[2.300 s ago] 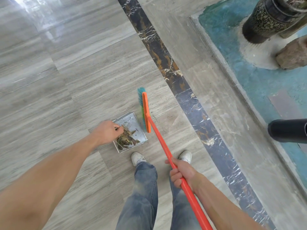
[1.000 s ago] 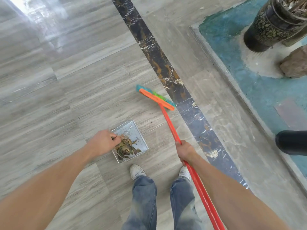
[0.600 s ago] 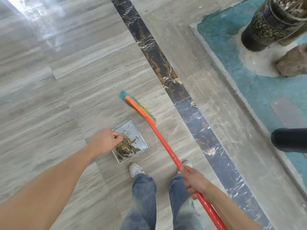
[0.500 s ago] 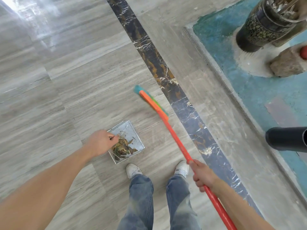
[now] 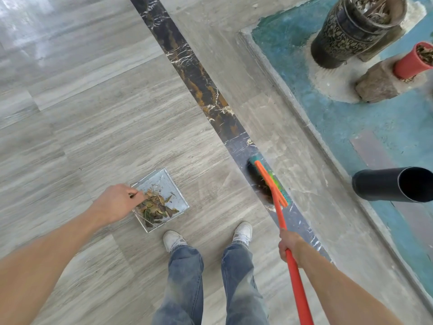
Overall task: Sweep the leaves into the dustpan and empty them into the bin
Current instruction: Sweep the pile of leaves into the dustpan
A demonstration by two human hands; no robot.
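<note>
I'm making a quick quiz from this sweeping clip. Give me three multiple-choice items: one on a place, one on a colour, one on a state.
1. Where is the broom head?
A. inside the dustpan
B. on the dark marble strip
C. on the blue floor

2. What colour is the broom handle?
A. orange
B. black
C. white

3. What is in the dustpan?
A. nothing
B. water
C. dry leaves

Key:
1 B, its bristles rest on the dark marble strip.
2 A, the orange shaft runs through the right hand.
3 C, leaves are piled beside the left hand.

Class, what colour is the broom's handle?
Orange-red; the broom handle, gripped by the right hand, shows clearly in the head view.
</note>
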